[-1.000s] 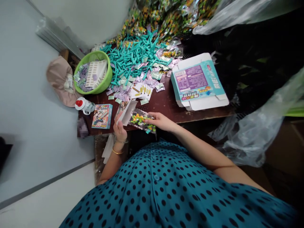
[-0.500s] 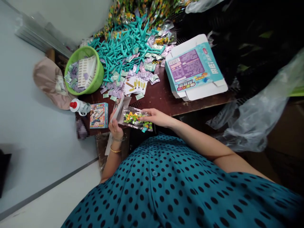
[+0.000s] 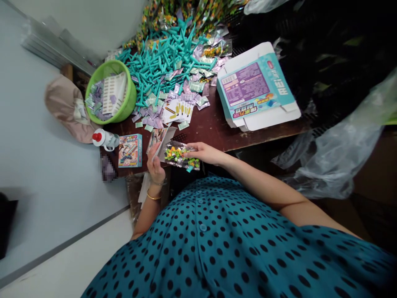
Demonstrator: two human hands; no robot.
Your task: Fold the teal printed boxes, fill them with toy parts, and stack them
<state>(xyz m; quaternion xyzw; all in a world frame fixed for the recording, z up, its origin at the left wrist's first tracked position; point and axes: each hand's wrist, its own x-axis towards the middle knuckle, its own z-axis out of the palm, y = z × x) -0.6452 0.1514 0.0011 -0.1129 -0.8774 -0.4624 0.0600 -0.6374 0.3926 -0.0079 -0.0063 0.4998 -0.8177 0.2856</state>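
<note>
Working at dark red-brown, flat-topped table (image 3: 214,127), with white-flapped teal-and-purple cardboard box (image 3: 257,89) at two o'clock. Holding picture-printed cardboard carton (image 3: 157,137) at nine, left hand (image 3: 155,165) curled round it. Pinching clear plastic bag of yellow-green pieces (image 3: 174,153) in right hand (image 3: 203,154) at carton's four. Probably loading; calls for wide mouth, level bag.

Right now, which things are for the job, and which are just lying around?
Probably for the job:
open box, in left hand
bag of colourful bits, in right hand
teal pieces
small packets
picture cards

Probably just lying about:
red-topped cup
beige cloth
clear plastic
</note>
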